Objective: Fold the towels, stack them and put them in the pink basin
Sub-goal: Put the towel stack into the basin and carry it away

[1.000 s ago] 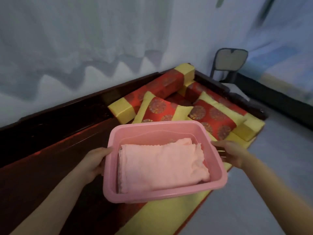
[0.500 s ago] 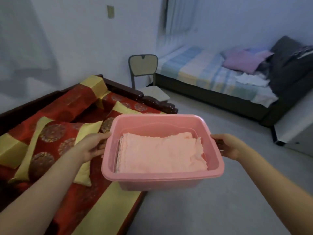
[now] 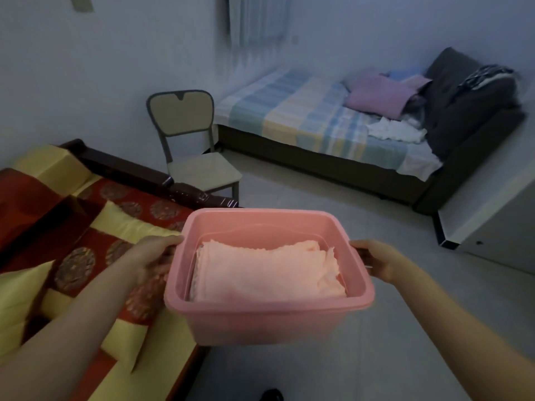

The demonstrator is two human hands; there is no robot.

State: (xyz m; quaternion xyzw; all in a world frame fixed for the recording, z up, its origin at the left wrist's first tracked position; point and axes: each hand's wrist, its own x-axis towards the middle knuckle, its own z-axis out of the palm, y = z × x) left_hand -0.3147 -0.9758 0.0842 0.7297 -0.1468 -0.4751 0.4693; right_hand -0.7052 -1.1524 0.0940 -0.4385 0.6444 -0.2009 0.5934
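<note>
The pink basin [image 3: 269, 319] hangs in the air in front of me, held level above the floor beside the sofa. Folded pink towels [image 3: 266, 273] lie stacked flat inside it and fill most of its bottom. My left hand [image 3: 153, 259] grips the basin's left rim, fingers curled under the edge. On the opposite side my right hand [image 3: 376, 263] is closed around the right handle.
A wooden sofa [image 3: 72, 227] with red and yellow cushions lies to my left. A grey chair [image 3: 191, 146] stands past it, a bed [image 3: 324, 125] with striped sheets and a purple pillow along the far wall. A white cabinet [image 3: 492, 215] sits at right. Grey floor lies ahead.
My view has swung right, away from the sofa toward the bed and open floor. The basin has stayed in both hands and moved off the sofa over the floor.
</note>
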